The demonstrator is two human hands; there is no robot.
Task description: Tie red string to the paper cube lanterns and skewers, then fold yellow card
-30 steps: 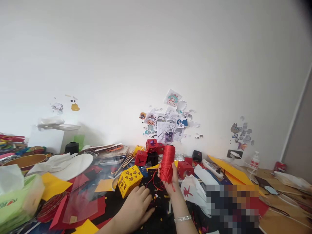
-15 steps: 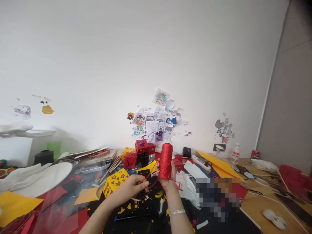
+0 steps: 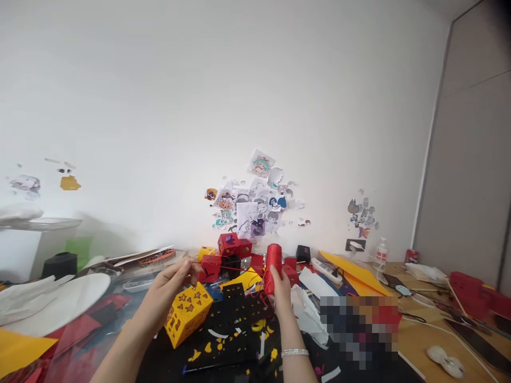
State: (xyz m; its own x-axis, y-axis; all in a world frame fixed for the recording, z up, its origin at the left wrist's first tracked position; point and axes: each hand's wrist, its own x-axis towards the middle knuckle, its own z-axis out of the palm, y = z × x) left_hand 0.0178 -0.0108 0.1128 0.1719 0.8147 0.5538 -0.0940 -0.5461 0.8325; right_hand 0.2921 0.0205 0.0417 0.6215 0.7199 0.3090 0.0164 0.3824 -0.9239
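the red thread spool is gripped by the right hand, to the right of the yellow box. above that box, the left hand is held with fingers drawn narrow; whether thread is pinched there cannot be told.

At lower centre, the right hand grips the spool before a cluster of boxes. To its left, the left hand overlaps the upper left of the nearest box. A plate lies at lower left; at right, the bottle stands left of the can on the desk. Behind, 3 picture groups are on the wall.
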